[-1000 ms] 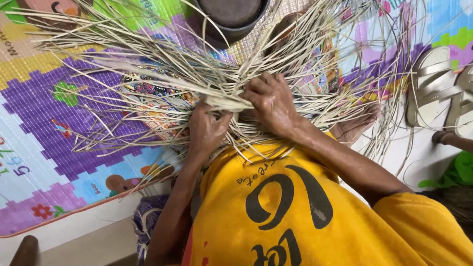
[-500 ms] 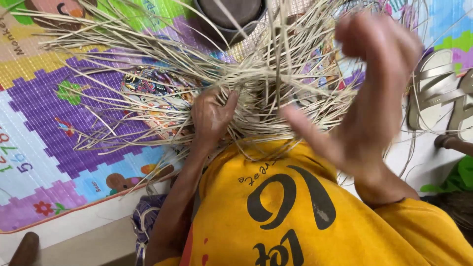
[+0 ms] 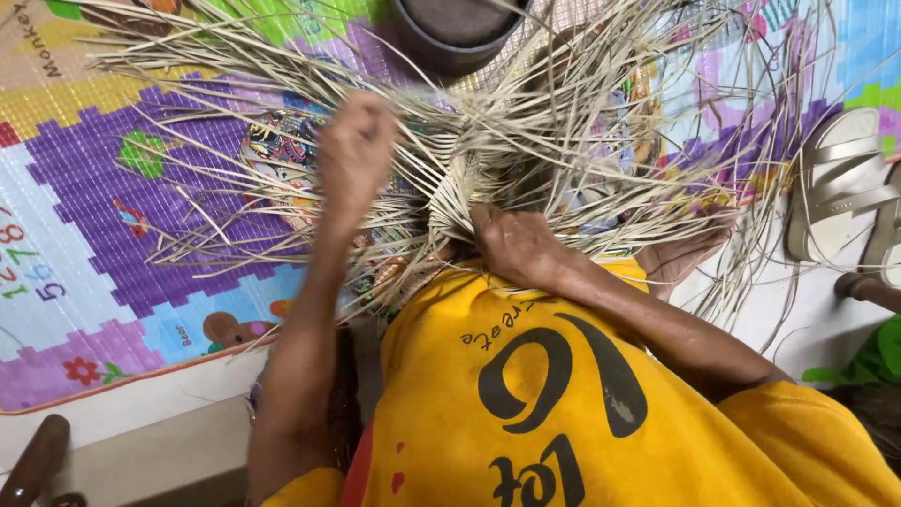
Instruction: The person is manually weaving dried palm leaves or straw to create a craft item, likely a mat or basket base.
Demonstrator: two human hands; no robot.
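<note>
Play mat [image 3: 84,188] underneath, dark pot [image 3: 450,33] at 12 o'clock; straw weave [image 3: 526,141] at centre. Right hand [image 3: 516,246], raised half a second ago, now clamps the woven core; left hand [image 3: 355,150] has lifted, fingers closed on strands, pulling one through

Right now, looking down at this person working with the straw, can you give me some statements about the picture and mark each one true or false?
1. The right hand presses on the woven straw strips. True.
2. The left hand lies flat on the mat. False: it is raised among the loose strips.
3. The person wears a yellow shirt. True.
4. The pale sandals lie at the left edge. False: they lie at the right.
</note>
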